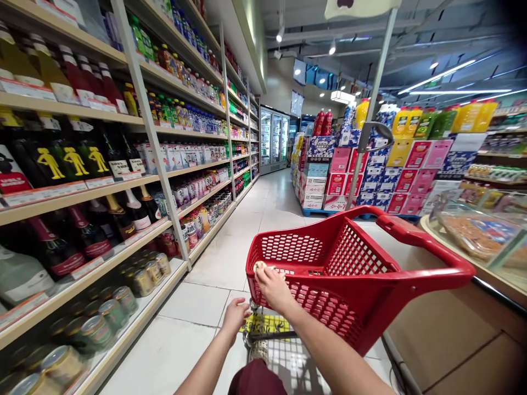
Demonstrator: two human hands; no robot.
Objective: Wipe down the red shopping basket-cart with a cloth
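Observation:
A red plastic shopping cart (370,277) stands before me with its handle to the right. My right hand (274,286) rests at the near left corner of its basket, closed over a small cream-white cloth (259,266) pressed on the rim. Most of the cloth is hidden by the fingers. Lower and to the left, my left hand (236,317) hovers beside the cart's front, apart from it. Its fingers are loosely bent and spread, and nothing shows in them. Below the basket, a yellow label with dark writing (269,325) sits on the lower rack.
Shelves of bottles and cans (119,189) line the left side. Stacked drink cartons (341,178) stand beyond the cart, by a metal pole (381,71). To the right is a counter with clear-covered food trays (481,236). A pale tiled aisle (247,211) leads to glass-door fridges (274,137).

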